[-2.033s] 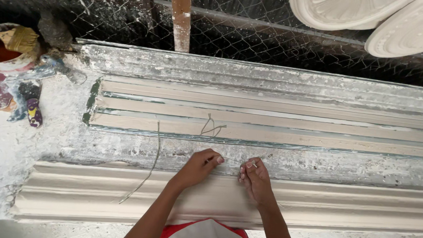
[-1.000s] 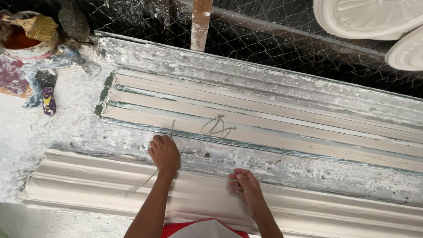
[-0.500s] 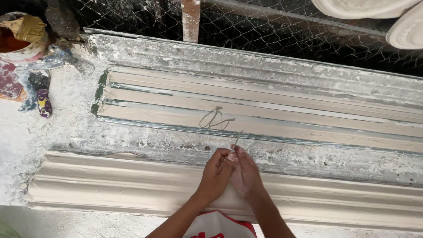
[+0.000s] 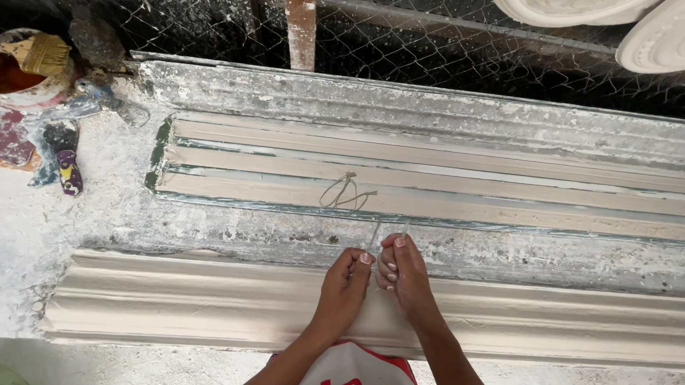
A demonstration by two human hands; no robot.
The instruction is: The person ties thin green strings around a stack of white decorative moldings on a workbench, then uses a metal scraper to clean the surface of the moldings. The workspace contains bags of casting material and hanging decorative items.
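Note:
My left hand (image 4: 345, 282) and my right hand (image 4: 402, 272) are pressed together over a long cream plaster cornice moulding (image 4: 196, 302) lying along the near edge of the bench. Both pinch a thin wire (image 4: 375, 235) that sticks up between the fingertips. Just beyond the hands lies a long plaster-caked mould (image 4: 515, 186) with ridged channels, and a small twisted loop of wire (image 4: 344, 192) rests in its middle channel.
At the far left sit a pot with a brush (image 4: 21, 66), a reddish block (image 4: 0, 135) and a scraper with a dark handle (image 4: 66, 166). Wire mesh and a wooden post (image 4: 301, 22) stand behind the bench. White round plaster pieces (image 4: 663, 30) hang at the top right.
My left hand moved right from the long wire at the left and met the right hand at the middle. Both now pinch the wire together.

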